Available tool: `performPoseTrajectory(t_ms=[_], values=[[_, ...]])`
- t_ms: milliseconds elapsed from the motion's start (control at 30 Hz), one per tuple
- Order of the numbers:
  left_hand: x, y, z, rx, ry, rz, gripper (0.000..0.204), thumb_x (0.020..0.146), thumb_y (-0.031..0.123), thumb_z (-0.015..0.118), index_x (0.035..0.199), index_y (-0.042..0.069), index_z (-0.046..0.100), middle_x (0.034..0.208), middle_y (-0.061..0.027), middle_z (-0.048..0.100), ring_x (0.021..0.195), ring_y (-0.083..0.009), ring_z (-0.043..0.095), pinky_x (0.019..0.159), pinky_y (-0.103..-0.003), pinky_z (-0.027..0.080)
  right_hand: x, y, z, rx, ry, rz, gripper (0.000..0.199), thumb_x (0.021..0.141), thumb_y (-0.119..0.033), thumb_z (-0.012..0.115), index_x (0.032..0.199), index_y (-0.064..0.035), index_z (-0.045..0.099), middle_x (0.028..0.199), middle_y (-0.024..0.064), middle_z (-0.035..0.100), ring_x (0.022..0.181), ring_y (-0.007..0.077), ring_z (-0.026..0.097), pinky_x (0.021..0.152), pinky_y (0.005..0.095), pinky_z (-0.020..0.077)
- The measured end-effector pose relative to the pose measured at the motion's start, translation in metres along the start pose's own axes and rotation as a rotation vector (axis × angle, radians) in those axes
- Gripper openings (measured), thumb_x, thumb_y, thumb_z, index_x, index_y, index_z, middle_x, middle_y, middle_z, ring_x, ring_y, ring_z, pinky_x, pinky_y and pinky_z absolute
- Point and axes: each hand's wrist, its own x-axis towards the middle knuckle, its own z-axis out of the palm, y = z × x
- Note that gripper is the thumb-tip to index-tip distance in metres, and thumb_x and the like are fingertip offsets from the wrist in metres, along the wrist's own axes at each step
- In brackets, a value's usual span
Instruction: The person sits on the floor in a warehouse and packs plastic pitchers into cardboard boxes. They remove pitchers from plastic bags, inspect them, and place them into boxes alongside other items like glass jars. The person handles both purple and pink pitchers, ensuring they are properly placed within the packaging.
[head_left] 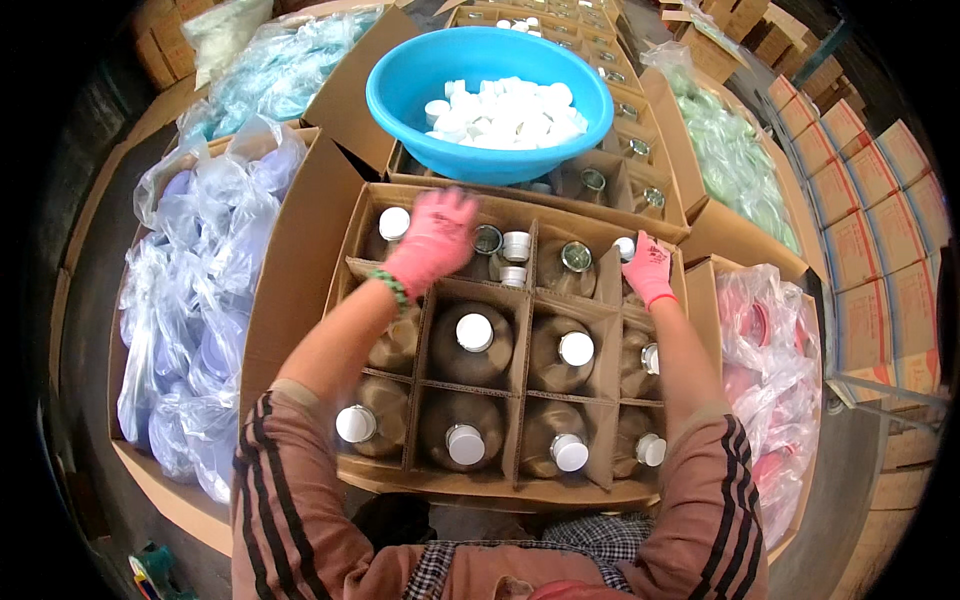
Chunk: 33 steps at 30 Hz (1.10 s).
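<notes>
Twelve compartments, in three rows of four, divide the cardboard box [505,488] in front of you in the head view, and clear round bottles [475,365] stand in them. Your right hand [650,265], in a pink glove, has its fingers closed on a white cap [625,248] at the right end of the back row; whether that cap sits on a bottle neck you cannot tell. Your left hand [435,240], gloved alike, is over the back row, near a capped bottle [395,225]; its fingers are blurred, so whether they grip anything cannot be told. Just right of it are an open bottle neck [487,239] and two loose white caps [515,246]. The next bottle [575,260] along is also uncapped, while seven in the nearer rows show caps. Beyond, a blue basin [400,120] holds a heap of white caps [510,112] above a second box [672,150] of bottles. Bagged purple pieces [220,340] fill the box on your left; bagged pink ones [760,360] fill the one on your right.
</notes>
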Motion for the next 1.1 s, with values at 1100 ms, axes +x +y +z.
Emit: performPoseTrajectory(t_ms=[1100], values=[[0.029,0.029,0.031,-0.014,-0.228,0.043,0.038,0.070,0.028,0.060,0.102,0.007,0.053,0.107,-0.0148,0.044,0.097,-0.0338,0.046,0.078,-0.041,0.043,-0.022,-0.115,-0.010,0.068,-0.081,-0.041,0.043,0.074,-0.040,0.053,0.098,-0.0040,0.051,0.101,0.0181,0.052,0.088,0.0304,0.055,0.074,0.0386,0.0442]])
